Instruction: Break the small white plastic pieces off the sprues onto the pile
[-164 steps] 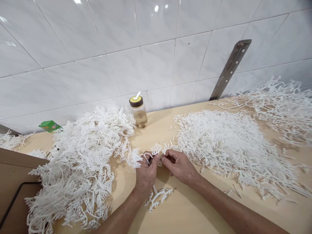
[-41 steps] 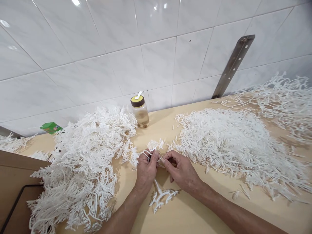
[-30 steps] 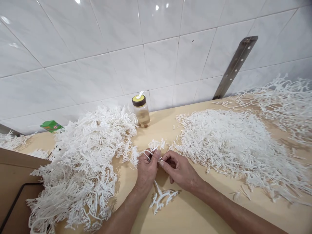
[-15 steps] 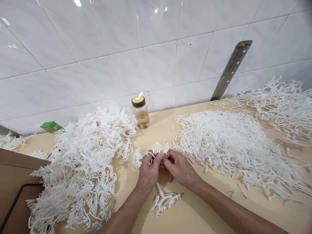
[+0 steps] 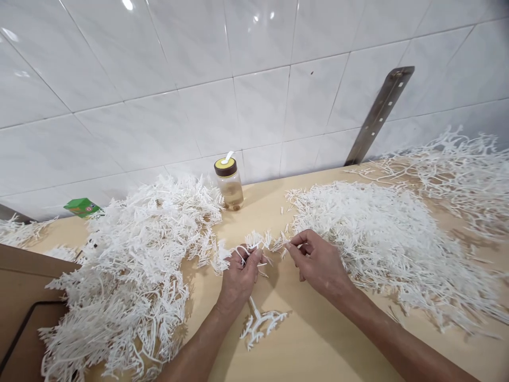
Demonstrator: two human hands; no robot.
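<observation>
Two hands at work over the wooden table [image 5: 314, 345], now apart. Nearest, between the forearms, one loose white plastic branch [image 5: 262, 322] flat on the wood. Just beyond, left hand [image 5: 239, 276] closed around a small bunch of white sprigs [image 5: 254, 242], thumb pressed on the stems, tips fanned out above the fingers. Half a second ago joined fingertip to fingertip with the other; now right hand [image 5: 318, 262] drawn away to the right, thumb and forefinger pinched together, seemingly on one thin white piece [image 5: 287, 241], at the edge of the right heap [image 5: 382, 239]. Parted from the bunch or freshly taken: impossible to tell. To the left, a bigger heap of branches [image 5: 139, 254] beside a cardboard box [image 5: 19, 286]. Further back, a jar [image 5: 229, 184] with brown lid, a green carton [image 5: 81, 206], and a metal strip [image 5: 377, 114] leaning against the tiled wall.
</observation>
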